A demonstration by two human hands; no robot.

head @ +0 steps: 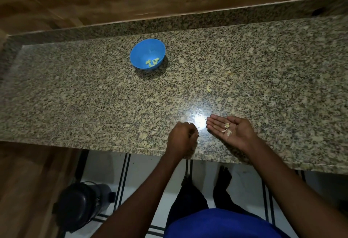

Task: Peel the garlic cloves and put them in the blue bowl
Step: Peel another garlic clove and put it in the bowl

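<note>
I see the bowl [147,54] upright on the counter [75,94], well back from the near edge, with a few peeled cloves [152,62] lying at mixed angles inside. My right hand [230,130] lies palm up, fingers straight, with skins [226,128] on it. My left hand [181,139] is curled near the counter's front edge; I can't make out what it pinches. One scrap [208,88] lies between bowl and hands.

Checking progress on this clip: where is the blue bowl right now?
In the head view the blue bowl sits on the granite counter, far left of centre, beyond both hands, with peeled cloves inside.
</note>
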